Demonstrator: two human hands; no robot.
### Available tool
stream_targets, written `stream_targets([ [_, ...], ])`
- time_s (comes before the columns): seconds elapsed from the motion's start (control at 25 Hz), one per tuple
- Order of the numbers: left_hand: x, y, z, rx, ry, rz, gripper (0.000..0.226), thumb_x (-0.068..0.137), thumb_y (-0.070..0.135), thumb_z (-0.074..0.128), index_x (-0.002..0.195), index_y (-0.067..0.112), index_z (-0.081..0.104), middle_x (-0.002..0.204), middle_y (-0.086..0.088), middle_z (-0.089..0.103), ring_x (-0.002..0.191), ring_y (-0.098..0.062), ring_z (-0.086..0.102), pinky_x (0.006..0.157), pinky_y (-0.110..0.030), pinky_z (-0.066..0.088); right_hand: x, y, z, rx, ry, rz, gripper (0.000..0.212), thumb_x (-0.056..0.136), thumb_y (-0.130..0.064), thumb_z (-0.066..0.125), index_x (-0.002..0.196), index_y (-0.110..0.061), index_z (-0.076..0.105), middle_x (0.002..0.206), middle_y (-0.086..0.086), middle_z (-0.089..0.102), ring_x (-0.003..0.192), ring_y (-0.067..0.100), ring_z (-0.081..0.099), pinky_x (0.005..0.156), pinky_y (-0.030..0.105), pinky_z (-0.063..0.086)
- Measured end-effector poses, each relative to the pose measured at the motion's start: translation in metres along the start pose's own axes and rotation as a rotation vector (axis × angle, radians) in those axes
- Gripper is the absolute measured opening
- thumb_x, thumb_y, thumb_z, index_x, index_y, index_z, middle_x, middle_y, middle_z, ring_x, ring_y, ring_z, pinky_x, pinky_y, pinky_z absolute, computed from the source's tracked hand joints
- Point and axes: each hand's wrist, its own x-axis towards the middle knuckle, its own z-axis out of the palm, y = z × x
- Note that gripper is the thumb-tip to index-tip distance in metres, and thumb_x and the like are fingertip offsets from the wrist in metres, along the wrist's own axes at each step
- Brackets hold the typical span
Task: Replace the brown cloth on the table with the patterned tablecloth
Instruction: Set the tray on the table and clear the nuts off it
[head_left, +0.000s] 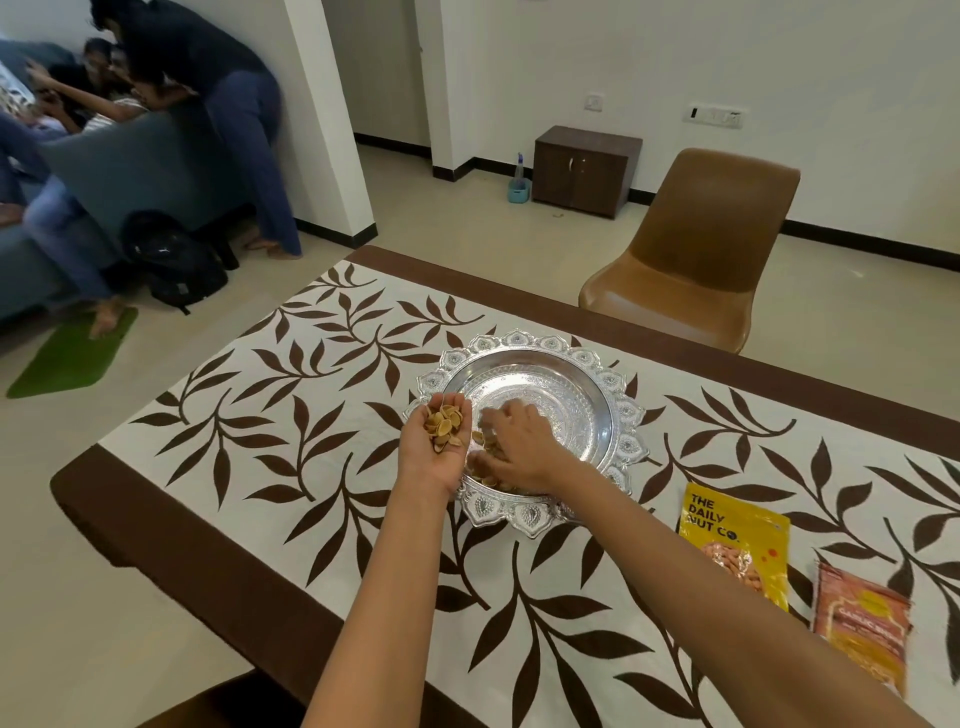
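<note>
- Patterned tablecloth (322, 415), white with brown leaf sprays, lies spread flat on the bench and reaches under both forearms to the near edge. Its long axis runs from the short end at the left away to the right, out of view.
- Brown band (171, 525) borders the patterned tablecloth at the left end and along the far side. Whether this is the brown cloth underneath or the bench top cannot be told.
- Brown chair (696, 249) stands at the far side of the bench.
- Silver tray (626, 410) rests on the tablecloth, directly ahead of both hands.
- Yellow nut packet (735, 551) and orange packet (862, 623) lie flat on the cloth, to the right of the tray.
- Left hand (441, 441) is cupped palm-up beside the tray's left rim, carrying nut shells (442, 423). It is the hand nearer the cloth's visible short end.
- Right hand (519, 441) is palm-down inside the tray, fingers bent into a shell pile (485, 470); a pinch cannot be confirmed.
- Judgement: the tray and packets pin the cloth, so any adjustment would call for clearing them first.
</note>
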Motion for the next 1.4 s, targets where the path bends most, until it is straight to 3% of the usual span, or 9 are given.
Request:
stream_targets([
  [0.2,0.001,0.003,-0.001,-0.021,-0.011,0.002,0.026,0.1,0.017,0.042,0.084,0.003,0.058,0.078,-0.014,0.063,0.08,-0.022,0.063,0.076,-0.041,0.056,0.009,-0.004,0.006,-0.052,0.026,-0.3,0.054,0.091,-0.055,0.036,0.112,-0.008,0.053,0.105,0.011,0.048,0.089,0.018,0.038,0.075,0.034,0.042],
  [0.4,0.002,0.005,0.001,-0.008,-0.009,0.026,0.027,0.1,0.016,0.04,0.087,0.001,0.058,0.069,-0.015,0.066,0.081,-0.023,0.063,0.076,-0.045,0.055,0.017,-0.005,0.002,-0.186,-0.012,-0.386,0.039,0.097,-0.04,0.047,0.12,-0.009,0.053,0.103,0.014,0.054,0.086,0.029,0.055,0.065,0.041,0.051],
  [0.52,0.003,0.004,0.0,-0.009,-0.009,0.02,0.028,0.101,0.017,0.04,0.088,0.002,0.059,0.072,-0.015,0.066,0.083,-0.024,0.063,0.076,-0.045,0.055,0.018,-0.007,0.003,-0.277,-0.009,-0.357,0.039,0.101,-0.039,0.039,0.121,-0.008,0.05,0.1,0.016,0.055,0.081,0.033,0.058,0.059,0.037,0.047],
  [0.64,0.005,0.003,-0.002,0.007,-0.011,0.021,0.027,0.1,0.017,0.042,0.088,0.002,0.06,0.084,-0.014,0.063,0.085,-0.023,0.063,0.078,-0.044,0.055,0.021,-0.006,0.0,-0.251,0.017,-0.143,0.034,0.103,-0.032,0.032,0.115,-0.006,0.049,0.097,0.014,0.057,0.081,0.032,0.059,0.059,0.034,0.04],
  [0.72,0.006,0.001,-0.001,0.003,-0.012,0.027,0.028,0.101,0.017,0.042,0.088,0.002,0.061,0.086,-0.014,0.063,0.085,-0.022,0.062,0.078,-0.043,0.055,0.02,0.0,-0.003,-0.042,0.089,0.049,0.029,0.102,-0.029,0.034,0.097,-0.008,0.052,0.086,0.009,0.056,0.074,0.025,0.057,0.059,0.03,0.036],
  [0.84,0.008,-0.008,0.005,-0.002,-0.008,0.024,0.033,0.102,0.02,0.04,0.086,0.002,0.062,0.085,-0.013,0.063,0.084,-0.021,0.062,0.077,-0.04,0.056,0.016,0.005,-0.012,0.584,0.353,0.292,0.034,0.097,-0.022,0.045,0.065,-0.012,0.047,0.058,0.002,0.049,0.052,0.002,0.048,0.048,0.021,0.031],
  [1.0,0.015,-0.037,0.016,0.041,0.001,0.041,0.027,0.1,0.02,0.044,0.089,0.006,0.063,0.089,-0.009,0.064,0.084,-0.017,0.063,0.075,-0.031,0.059,0.021,-0.014,-0.022,1.324,0.45,0.594,0.032,0.091,-0.018,0.049,0.059,-0.019,0.044,0.055,-0.002,0.041,0.048,0.012,0.037,0.044,0.023,0.031],
  [1.2,0.012,-0.072,0.021,0.22,0.017,0.173,0.027,0.099,0.026,0.044,0.09,0.014,0.065,0.082,-0.001,0.066,0.074,-0.012,0.065,0.066,-0.024,0.054,0.013,-0.024,-0.012,1.392,0.539,0.674,0.025,0.089,-0.016,0.047,0.064,-0.019,0.05,0.066,0.003,0.051,0.066,0.018,0.048,0.06,0.034,0.041],
  [1.4,0.008,-0.086,0.019,0.297,-0.039,0.167,0.023,0.096,0.023,0.045,0.095,0.014,0.066,0.081,-0.002,0.069,0.073,-0.015,0.067,0.06,-0.025,0.055,-0.001,-0.023,-0.022,1.396,0.582,0.649,0.022,0.092,-0.022,0.045,0.079,-0.015,0.061,0.078,0.002,0.062,0.074,0.014,0.059,0.064,0.031,0.049],
])
